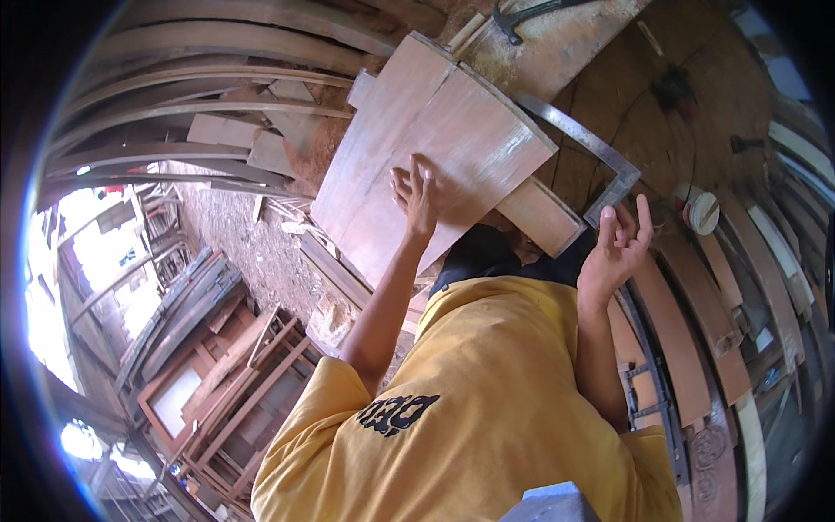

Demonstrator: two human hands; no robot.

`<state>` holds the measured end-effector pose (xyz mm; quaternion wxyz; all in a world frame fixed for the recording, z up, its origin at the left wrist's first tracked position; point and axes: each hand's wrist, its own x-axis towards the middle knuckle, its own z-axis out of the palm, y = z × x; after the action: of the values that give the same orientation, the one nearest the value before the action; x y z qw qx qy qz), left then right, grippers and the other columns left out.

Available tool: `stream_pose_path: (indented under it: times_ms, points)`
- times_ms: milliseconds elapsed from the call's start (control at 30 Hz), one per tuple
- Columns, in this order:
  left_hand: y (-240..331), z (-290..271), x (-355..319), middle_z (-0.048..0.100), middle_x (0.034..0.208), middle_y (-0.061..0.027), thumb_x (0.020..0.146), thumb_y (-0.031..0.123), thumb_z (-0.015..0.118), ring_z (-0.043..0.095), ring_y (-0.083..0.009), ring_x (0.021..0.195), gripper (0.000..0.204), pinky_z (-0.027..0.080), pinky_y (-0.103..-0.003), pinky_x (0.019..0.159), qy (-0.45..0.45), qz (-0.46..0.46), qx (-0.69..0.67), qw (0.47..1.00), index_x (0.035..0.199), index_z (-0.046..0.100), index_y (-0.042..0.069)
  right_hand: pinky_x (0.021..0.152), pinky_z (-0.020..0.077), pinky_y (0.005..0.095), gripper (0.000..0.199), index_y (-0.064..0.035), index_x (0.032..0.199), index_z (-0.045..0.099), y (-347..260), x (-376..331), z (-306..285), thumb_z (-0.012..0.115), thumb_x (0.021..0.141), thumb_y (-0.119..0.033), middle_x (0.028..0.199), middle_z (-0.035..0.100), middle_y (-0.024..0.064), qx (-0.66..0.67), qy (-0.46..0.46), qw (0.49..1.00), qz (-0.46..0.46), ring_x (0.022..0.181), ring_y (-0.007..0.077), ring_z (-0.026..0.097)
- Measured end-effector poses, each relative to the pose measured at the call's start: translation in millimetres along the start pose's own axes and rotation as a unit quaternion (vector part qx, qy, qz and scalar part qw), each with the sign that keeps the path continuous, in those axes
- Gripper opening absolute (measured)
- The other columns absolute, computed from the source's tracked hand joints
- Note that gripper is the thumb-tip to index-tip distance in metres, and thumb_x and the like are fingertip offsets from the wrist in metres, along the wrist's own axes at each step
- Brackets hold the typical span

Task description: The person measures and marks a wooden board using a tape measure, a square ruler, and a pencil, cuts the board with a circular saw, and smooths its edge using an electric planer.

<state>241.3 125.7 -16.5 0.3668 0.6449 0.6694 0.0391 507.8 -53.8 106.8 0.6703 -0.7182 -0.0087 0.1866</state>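
Observation:
My left hand [416,198] lies flat with its fingers spread on a wide, pale wooden board [461,130] that tilts across the middle. A narrower plank [544,217] sticks out from under the board's right end. My right hand [619,248] is lifted off the wood with its fingers apart and holds nothing. It is just below the corner of a steel carpenter's square [600,165], which lies beside the board. My yellow shirt [487,400] fills the lower middle.
A hammer [522,13] lies on a worn plank at the top. A white round tub [700,211] sits to the right among curved wooden slats [687,339]. Stacked wooden frames [235,383] stand at the lower left, and bent planks [200,104] at the upper left over a sawdust floor.

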Motion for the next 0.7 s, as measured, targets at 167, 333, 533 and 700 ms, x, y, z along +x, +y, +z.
stream_pose_path:
  times_ms: [167, 333, 533, 700]
  points:
    - [9, -16, -19, 0.005, 0.17, -0.0286, 0.101, 0.057, 0.053, -0.001, -0.0466, 0.158, 0.078, 0.001, -0.061, 0.125, 0.067, 0.152, 0.114, 0.98, 0.165, 0.025, 0.023, 0.086, 0.0529, 0.0272, 0.056, 0.0008, 0.146, 0.047, 51, -22, 12, 0.072, 0.096, -0.005, 0.107, 0.068, 0.0131, 0.028, -0.033, 0.999, 0.02, 0.095, 0.014, 0.063]
    - [49, -9, -27, 0.017, 0.167, -0.0302, 0.09, 0.059, 0.068, 0.009, -0.0505, 0.155, 0.095, 0.011, -0.065, 0.124, 0.005, 0.428, 0.189, 0.884, 0.163, 0.029, 0.012, 0.085, 0.0568, 0.0279, 0.057, -0.0037, 0.145, 0.046, 110, -36, 60, 0.07, 0.094, 0.002, 0.103, 0.065, 0.0116, 0.012, -0.09, 0.995, 0.041, 0.094, 0.0158, 0.067]
    - [99, 22, -14, 0.029, 0.164, -0.0285, 0.075, 0.067, 0.074, 0.023, -0.0497, 0.153, 0.105, 0.011, -0.066, 0.124, -0.076, 0.568, 0.18, 0.799, 0.16, 0.038, 0.017, 0.076, 0.0565, 0.0271, 0.061, -0.0046, 0.143, 0.045, 107, -36, 70, 0.072, 0.09, 0.006, 0.093, 0.066, 0.0094, -0.031, -0.081, 0.996, 0.03, 0.086, 0.0141, 0.069]
    - [116, 35, 0, 0.031, 0.165, -0.0226, 0.074, 0.07, 0.071, 0.026, -0.0437, 0.154, 0.101, 0.011, -0.067, 0.124, -0.088, 0.595, 0.238, 0.762, 0.157, 0.044, 0.018, 0.075, 0.0551, 0.0258, 0.057, -0.0043, 0.141, 0.046, 111, -31, 65, 0.073, 0.091, 0.002, 0.09, 0.066, 0.0074, -0.001, -0.097, 0.992, 0.083, 0.083, 0.0115, 0.068]
